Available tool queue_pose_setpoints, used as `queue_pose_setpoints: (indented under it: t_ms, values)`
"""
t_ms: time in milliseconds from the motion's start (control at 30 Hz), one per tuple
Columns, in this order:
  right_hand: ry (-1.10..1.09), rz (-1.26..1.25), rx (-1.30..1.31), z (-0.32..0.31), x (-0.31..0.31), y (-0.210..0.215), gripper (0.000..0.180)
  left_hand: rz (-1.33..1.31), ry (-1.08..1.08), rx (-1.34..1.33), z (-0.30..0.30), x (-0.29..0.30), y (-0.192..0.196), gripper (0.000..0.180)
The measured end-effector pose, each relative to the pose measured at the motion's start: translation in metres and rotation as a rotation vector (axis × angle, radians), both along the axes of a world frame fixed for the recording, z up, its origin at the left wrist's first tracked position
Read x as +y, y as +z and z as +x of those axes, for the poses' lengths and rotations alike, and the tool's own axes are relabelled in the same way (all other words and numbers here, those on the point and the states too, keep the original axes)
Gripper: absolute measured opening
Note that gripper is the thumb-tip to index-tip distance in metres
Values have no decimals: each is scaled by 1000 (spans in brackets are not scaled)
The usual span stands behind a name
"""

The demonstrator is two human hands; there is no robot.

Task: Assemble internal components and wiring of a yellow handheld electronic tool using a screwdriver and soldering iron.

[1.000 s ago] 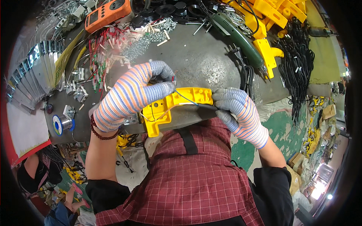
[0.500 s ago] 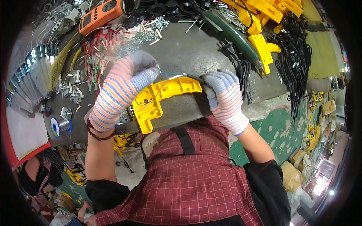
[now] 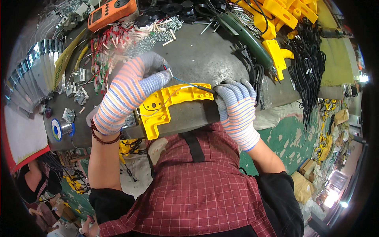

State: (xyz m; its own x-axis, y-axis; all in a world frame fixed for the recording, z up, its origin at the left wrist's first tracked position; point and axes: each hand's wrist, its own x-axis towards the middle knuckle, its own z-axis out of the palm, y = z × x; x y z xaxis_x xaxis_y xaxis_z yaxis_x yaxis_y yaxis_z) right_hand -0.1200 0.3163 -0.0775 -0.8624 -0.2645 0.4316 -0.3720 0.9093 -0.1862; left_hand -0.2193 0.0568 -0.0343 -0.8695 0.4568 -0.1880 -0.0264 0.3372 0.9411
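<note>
My left hand, in a striped knit glove, pinches the end of a thin blue wire beside a small white and red piece too small to name. The blue wire runs to a black cable, which the gloved fingers of my right hand grip. Below the wire, a yellow plastic housing half rests at the table's near edge, open side up. A pale thin wire curves across its inside. My left fingers partly hide what they hold.
Several red and white indicator parts and loose screws lie at the far left, near an orange meter. A solder spool stands left. At right are a green power tool, yellow housings and black cords.
The blue wire now runs straighter between my hands, slanting down to the right. My right hand has lowered slightly. A white piece seen on the wire earlier no longer shows there.
</note>
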Motion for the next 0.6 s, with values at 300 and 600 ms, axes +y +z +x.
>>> queue_pose_setpoints:
  t_ms: [300,600]
  values:
    - [-35,18,19,5,-9,-2,38,550,354,-87,12,-27,-1,27]
    - [31,-127,52,12,-8,6,54,17,331,582,88,-64,-33,29]
